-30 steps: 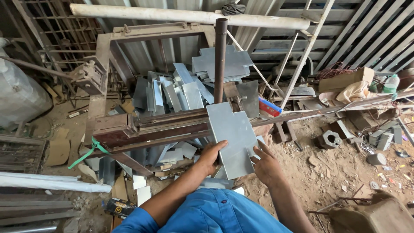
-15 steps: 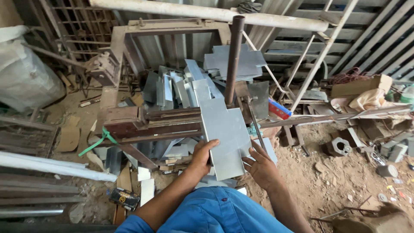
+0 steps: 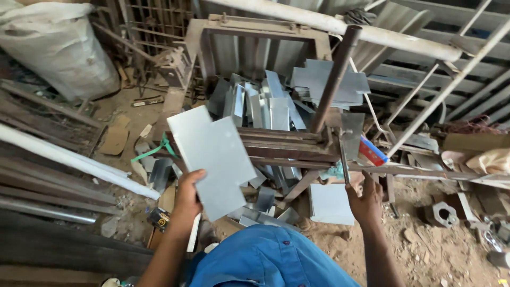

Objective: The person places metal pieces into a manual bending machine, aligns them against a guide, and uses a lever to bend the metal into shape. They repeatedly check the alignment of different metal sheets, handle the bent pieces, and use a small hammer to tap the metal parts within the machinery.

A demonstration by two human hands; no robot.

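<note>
My left hand (image 3: 189, 192) grips the near edge of a flat grey sheet-metal piece (image 3: 211, 157), lifted and tilted to the left of a rusty manual bending machine (image 3: 289, 146). My right hand (image 3: 364, 199) is closed around a thin metal rod (image 3: 343, 159) that hangs at the machine's right end. A tall rusty lever pipe (image 3: 332, 79) rises from the machine. Behind the machine lies a pile of bent grey metal pieces (image 3: 260, 103). Another flat grey sheet (image 3: 330, 203) lies on the ground under the machine, beside my right hand.
A white sack (image 3: 58, 48) sits at the far left. Long pipes and bars (image 3: 69, 165) lie on the left. A pale pipe (image 3: 329, 24) crosses the top. Nuts and scrap (image 3: 443, 212) litter the sandy ground at right. Corrugated sheets (image 3: 457, 74) lean behind.
The grey sheet has come off the machine and moved left, held in my left hand alone. My right hand has left the sheet and taken hold of the thin rod.
</note>
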